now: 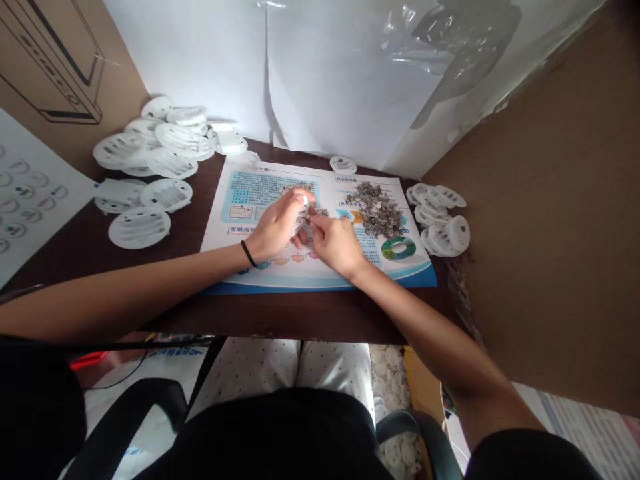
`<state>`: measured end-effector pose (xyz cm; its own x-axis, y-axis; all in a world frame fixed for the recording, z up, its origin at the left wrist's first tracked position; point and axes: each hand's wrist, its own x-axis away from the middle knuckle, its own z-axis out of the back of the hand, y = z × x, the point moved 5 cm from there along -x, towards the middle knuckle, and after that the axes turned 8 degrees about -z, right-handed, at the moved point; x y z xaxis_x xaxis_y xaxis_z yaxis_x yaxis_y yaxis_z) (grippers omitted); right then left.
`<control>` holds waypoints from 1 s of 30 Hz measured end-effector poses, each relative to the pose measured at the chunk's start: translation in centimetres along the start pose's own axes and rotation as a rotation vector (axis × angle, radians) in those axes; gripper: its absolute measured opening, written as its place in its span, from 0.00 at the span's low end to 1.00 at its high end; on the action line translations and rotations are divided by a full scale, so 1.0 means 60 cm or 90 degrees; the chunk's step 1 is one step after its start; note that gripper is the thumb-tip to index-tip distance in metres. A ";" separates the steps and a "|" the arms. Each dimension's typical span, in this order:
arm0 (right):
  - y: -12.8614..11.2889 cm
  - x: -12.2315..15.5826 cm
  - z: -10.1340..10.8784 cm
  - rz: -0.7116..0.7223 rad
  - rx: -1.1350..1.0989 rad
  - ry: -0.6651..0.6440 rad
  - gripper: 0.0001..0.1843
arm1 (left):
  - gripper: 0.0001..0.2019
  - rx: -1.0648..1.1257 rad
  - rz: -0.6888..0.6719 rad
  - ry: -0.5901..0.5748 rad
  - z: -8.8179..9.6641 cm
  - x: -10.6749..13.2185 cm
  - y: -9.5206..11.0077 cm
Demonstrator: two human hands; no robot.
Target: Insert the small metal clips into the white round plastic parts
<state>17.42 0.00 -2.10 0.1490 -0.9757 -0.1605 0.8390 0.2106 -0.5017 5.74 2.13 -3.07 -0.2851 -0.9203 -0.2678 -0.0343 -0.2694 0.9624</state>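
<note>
Above the printed sheet (320, 273), my left hand (275, 223) is closed around a white round plastic disc (299, 225), most of which the fingers cover. My right hand (337, 243) meets it from the right, thumb and forefinger pinched together at the disc's edge. Whatever sits in that pinch is too small and hidden to make out. A heap of small metal pieces (379, 211) lies on the sheet to the right of my hands. Some more metal bits (320, 211) show just behind my fingers.
Slotted white discs (170, 160) are piled at the left on the dark table (300, 313). Another stack of white discs (440, 220) stands at the right, and a single disc (343, 165) lies at the back. Cardboard walls (550, 220) and white sheeting (340, 87) enclose the table.
</note>
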 end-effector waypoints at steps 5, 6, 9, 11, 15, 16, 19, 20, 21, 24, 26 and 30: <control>-0.004 -0.003 -0.005 -0.005 0.024 -0.013 0.12 | 0.14 0.014 0.023 -0.009 -0.007 0.000 0.002; -0.004 -0.004 -0.006 -0.007 0.028 -0.011 0.12 | 0.14 0.015 0.027 -0.011 -0.008 0.000 0.003; -0.001 -0.004 -0.006 0.000 0.022 -0.004 0.13 | 0.14 0.018 0.030 0.007 -0.008 -0.001 0.001; 0.001 -0.002 -0.004 0.023 -0.004 -0.005 0.15 | 0.14 0.024 0.024 0.029 -0.004 -0.002 -0.003; 0.005 0.002 0.003 0.044 -0.064 -0.011 0.16 | 0.15 0.050 0.024 0.047 0.000 -0.004 -0.008; 0.005 0.003 0.004 0.045 -0.073 -0.016 0.16 | 0.16 0.053 0.028 0.048 0.001 -0.004 -0.008; 0.005 0.003 0.003 0.041 -0.072 -0.024 0.16 | 0.17 0.060 0.044 0.048 -0.001 -0.002 -0.004; 0.005 0.003 0.003 0.038 -0.065 -0.019 0.15 | 0.17 0.064 0.050 0.049 -0.002 -0.002 -0.002; 0.005 0.003 0.003 0.038 -0.057 -0.015 0.15 | 0.17 0.068 0.053 0.051 -0.002 -0.002 -0.001; 0.002 0.003 0.003 0.037 -0.035 -0.008 0.15 | 0.16 0.067 0.041 0.052 -0.003 -0.001 0.004; 0.001 0.003 0.003 0.032 -0.029 -0.014 0.14 | 0.15 0.060 0.036 0.044 -0.005 -0.001 0.004; -0.004 0.001 0.003 0.022 -0.029 -0.045 0.11 | 0.14 0.044 0.045 0.039 -0.006 0.001 0.000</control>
<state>17.30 -0.14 -1.85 0.2161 -0.9692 -0.1185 0.8086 0.2457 -0.5346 6.07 1.98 -3.08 -0.2303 -0.9524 -0.1998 -0.0830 -0.1854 0.9792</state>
